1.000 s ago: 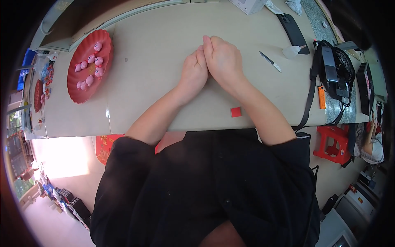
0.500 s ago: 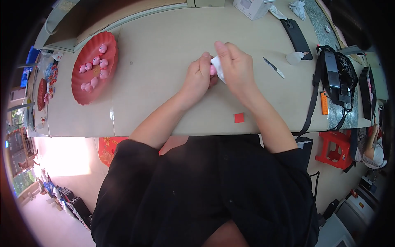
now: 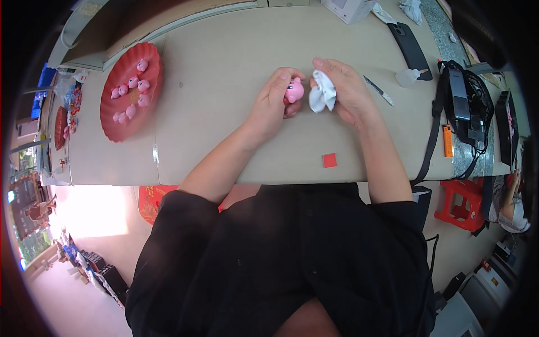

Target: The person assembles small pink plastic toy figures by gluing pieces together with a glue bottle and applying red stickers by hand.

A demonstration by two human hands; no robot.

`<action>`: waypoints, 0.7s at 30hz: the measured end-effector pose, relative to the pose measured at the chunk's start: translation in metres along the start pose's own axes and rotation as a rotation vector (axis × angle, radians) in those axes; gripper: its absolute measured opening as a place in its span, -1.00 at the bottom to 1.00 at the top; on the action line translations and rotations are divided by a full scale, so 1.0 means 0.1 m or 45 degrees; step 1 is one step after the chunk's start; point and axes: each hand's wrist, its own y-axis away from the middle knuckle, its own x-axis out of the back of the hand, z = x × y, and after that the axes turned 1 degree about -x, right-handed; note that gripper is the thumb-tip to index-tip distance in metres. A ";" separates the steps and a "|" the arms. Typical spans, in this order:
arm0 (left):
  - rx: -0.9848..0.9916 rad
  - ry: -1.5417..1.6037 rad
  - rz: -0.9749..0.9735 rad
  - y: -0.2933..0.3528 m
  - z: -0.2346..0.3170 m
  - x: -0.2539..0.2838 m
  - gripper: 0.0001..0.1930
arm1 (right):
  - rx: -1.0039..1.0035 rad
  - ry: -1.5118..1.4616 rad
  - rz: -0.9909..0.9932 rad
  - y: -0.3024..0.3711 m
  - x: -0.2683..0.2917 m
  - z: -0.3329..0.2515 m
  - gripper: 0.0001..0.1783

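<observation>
A round pink figurine [image 3: 294, 90] with a face sits in my left hand [image 3: 271, 101], whose fingers and thumb wrap round it. My right hand [image 3: 350, 90] grips a crumpled white cloth [image 3: 322, 92], which hangs from the fingers a short way to the right of the figurine. Cloth and figurine are apart. Both hands are above the middle of the pale table [image 3: 224, 73]. At the left, several similar pink figurines [image 3: 133, 82] lie in a red scalloped tray [image 3: 115, 130].
A small red square [image 3: 329, 160] lies near the table's front edge. To the right are a craft knife [image 3: 379, 91], a small squeeze bottle [image 3: 409, 77], a black phone [image 3: 410, 50], a black bag [image 3: 461, 101] with its strap, and an orange lighter [image 3: 447, 141]. A white box [image 3: 348, 8] stands at the back.
My right hand has moved right with the white cloth, away from the figurine. The figurine, mostly covered before, now shows its face in my left hand.
</observation>
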 end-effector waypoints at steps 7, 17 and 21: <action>-0.012 0.103 0.079 -0.04 0.01 0.06 -0.64 | 0.017 -0.191 -0.186 -0.01 -0.11 0.25 -0.69; 0.016 0.174 0.041 -0.03 0.03 0.09 -0.55 | 0.026 -0.215 -0.176 -0.03 -0.15 0.27 -0.63; 0.046 0.151 0.011 -0.04 0.01 0.11 -0.55 | 0.066 -0.191 -0.141 -0.02 -0.17 0.27 -0.62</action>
